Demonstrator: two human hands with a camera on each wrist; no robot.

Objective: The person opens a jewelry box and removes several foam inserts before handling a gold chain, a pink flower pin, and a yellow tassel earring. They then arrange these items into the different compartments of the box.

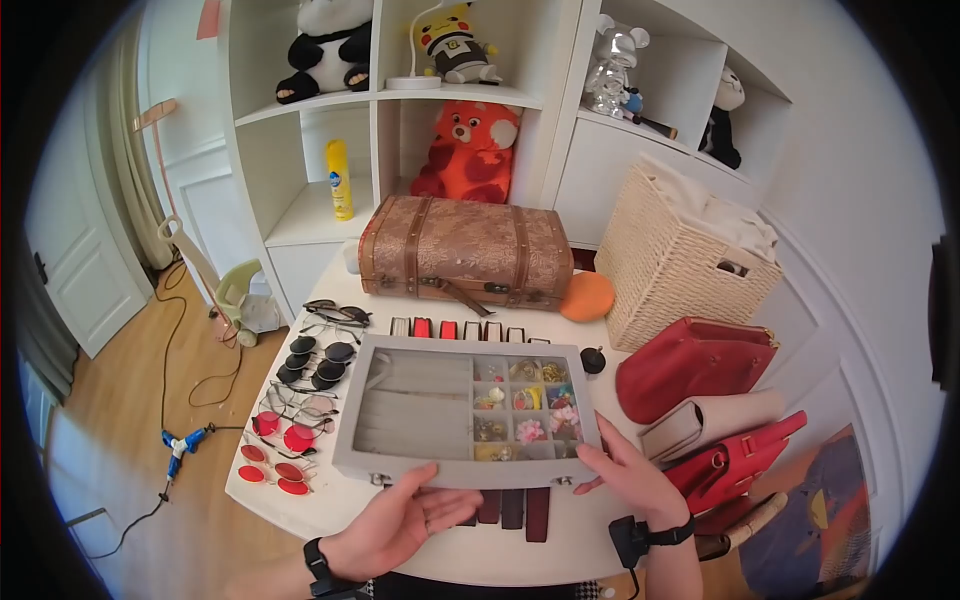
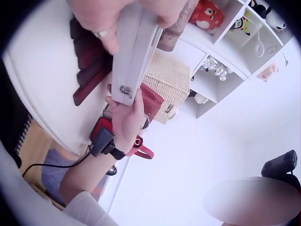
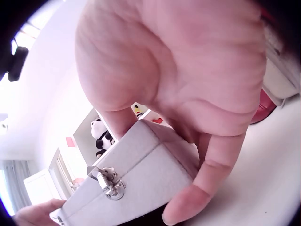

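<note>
A light grey jewelry box (image 1: pixel 404 470) with a clear lid is held level over the white table, tilted slightly in the head view. Through the lid show small compartments with earrings and pink flower pieces (image 1: pixel 530 430), beside a wide grey section. My left hand (image 1: pixel 400 525) grips the front edge, thumb above and fingers below. At the front right corner, my right hand (image 1: pixel 635 475) holds the box with its thumb on top and fingers underneath. A metal latch (image 3: pixel 110 181) on the front face is seen close in the right wrist view. Dark red and black strips (image 1: pixel 537 515) lie partly hidden beneath the box.
Sunglasses (image 1: pixel 298 437) in rows line the table's left side. Behind the box stand a brown patterned trunk (image 1: pixel 465 250) and a row of small cases (image 1: pixel 448 329). Red handbags (image 1: pixel 695 365) and a wicker basket (image 1: pixel 670 260) are on the right. Shelves with plush toys rise behind.
</note>
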